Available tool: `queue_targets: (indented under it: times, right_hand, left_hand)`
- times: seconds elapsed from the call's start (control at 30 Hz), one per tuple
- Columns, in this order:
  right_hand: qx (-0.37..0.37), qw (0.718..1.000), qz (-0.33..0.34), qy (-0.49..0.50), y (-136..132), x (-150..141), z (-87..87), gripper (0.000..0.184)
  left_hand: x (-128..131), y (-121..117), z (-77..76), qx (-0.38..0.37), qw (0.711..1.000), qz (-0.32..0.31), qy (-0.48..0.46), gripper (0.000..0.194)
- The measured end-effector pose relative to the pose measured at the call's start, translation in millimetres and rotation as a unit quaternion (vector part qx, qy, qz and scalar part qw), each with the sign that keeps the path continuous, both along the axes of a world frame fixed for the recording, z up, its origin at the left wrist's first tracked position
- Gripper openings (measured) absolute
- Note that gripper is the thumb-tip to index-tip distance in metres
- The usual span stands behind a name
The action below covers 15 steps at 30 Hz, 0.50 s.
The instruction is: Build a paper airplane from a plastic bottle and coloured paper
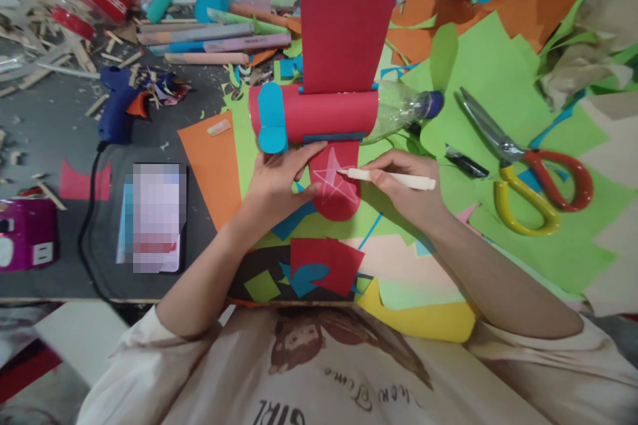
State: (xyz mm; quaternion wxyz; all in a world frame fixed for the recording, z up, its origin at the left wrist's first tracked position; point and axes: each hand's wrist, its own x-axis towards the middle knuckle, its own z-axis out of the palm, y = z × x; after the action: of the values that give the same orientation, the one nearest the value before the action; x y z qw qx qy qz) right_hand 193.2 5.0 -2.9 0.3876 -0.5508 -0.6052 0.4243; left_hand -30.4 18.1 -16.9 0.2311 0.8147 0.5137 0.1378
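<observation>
A plastic bottle [399,113] lies on its side, wrapped in red paper [323,113], with its blue cap to the right. Large red paper wings [351,20] stick out from it, one away from me and a shorter rounded one [339,206] toward me. A star is drawn in pale lines on the shorter wing, partly filled in. My right hand [406,179] grips a white marker [393,178], its tip on the star. My left hand [282,186] lies with fingers spread at the wing's left edge, touching the paper and holding nothing else. Blue paper pieces [272,118] form the tail.
Scissors [508,146] with red and yellow handles lie open at right on green paper [478,80]. At left are a blue glue gun [114,106] with its cord, a phone [159,219] and a purple box [30,236]. Markers [214,43] and wood scraps lie behind.
</observation>
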Motion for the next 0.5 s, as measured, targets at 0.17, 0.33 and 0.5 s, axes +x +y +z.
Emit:
queue_targets:
  times: [0.17,0.33,0.5]
  right_hand:
    - [-0.002,1.0,0.001,-0.022,0.7,-1.6,2.6,0.011]
    - [-0.004,1.0,0.009,-0.017,0.1,-1.4,2.2,0.011]
    - [-0.026,0.998,0.059,-0.005,-0.2,0.8,-0.5,0.012]
  left_hand:
    - [0.8,0.0,0.3,-0.002,1.0,0.005,-0.002,0.052]
    - [0.5,0.1,0.9,-0.002,1.0,0.002,0.0,0.052]
    - [0.0,0.1,1.6,-0.004,1.0,0.004,0.001,0.051]
